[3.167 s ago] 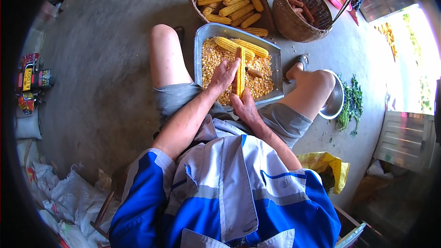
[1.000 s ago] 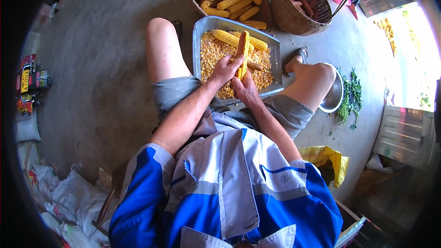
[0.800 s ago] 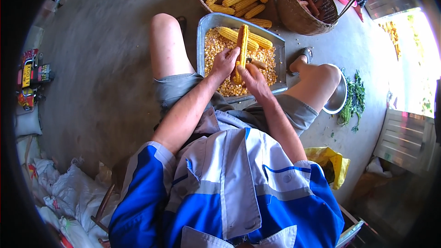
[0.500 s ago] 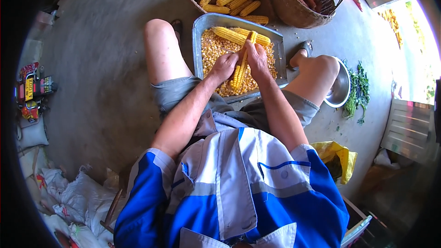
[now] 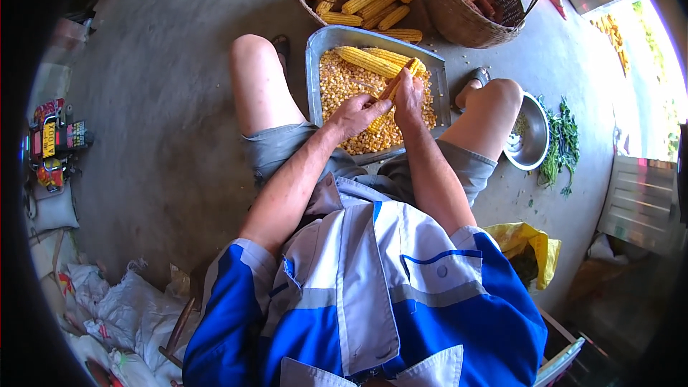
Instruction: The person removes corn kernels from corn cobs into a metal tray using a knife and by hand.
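Partly hidden, a cob (image 5: 413, 64) is clamped by left grip (image 5: 354, 116) and right grip (image 5: 408, 102).

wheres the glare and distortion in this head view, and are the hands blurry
Head view: the opening at right is blown out white; edges bow toward the dark border; pale panel at far right looks soft; left hand and right hand look fairly sharp.
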`<state>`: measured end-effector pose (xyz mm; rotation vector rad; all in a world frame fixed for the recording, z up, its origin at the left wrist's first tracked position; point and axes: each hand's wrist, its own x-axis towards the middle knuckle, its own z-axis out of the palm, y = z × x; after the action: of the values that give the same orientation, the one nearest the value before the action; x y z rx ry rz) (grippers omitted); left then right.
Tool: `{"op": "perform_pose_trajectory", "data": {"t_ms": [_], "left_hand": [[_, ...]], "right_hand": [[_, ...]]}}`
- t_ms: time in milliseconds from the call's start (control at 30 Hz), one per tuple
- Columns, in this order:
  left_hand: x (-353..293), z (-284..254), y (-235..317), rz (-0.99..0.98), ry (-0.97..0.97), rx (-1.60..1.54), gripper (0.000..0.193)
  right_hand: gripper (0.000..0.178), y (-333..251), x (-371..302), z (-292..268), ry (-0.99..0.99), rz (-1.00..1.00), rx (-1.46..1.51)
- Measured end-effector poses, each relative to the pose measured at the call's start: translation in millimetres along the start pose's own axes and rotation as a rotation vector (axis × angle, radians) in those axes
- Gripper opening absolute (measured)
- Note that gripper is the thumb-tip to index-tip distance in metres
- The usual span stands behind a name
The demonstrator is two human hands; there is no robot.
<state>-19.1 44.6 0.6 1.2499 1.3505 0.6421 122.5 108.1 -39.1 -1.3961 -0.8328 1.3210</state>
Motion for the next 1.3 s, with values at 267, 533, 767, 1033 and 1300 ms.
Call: {"op": "perform_pose_trajectory", "data": {"t_ms": [267,533,767,1033,1300], "left_hand": [[0.2,3.1,-8.6,0.113,0.108,0.166,0.046],[0.1,-3.8,-9.1,0.131,0.211,0.083,0.045],[-6.0,0.0,0.4,0.054,0.103,0.197,0.047],[-11.6,9.0,5.3,0.181,0.293,0.124,0.039],[4.0,4.8,-18.7,0.015,0.341,-0.177,0.05]], "right_hand": [[0.036,2.9,5.1,8.7,-0.074,0.001,0.155],[0.034,-3.7,7.1,12.1,-0.054,0.076,0.363],[0.033,10.3,19.0,4.2,0.185,0.061,0.276],[0.032,-7.8,7.9,7.2,0.137,0.129,0.251],[0.036,-4.3,10.0,8.8,0.115,0.102,0.395]]}}
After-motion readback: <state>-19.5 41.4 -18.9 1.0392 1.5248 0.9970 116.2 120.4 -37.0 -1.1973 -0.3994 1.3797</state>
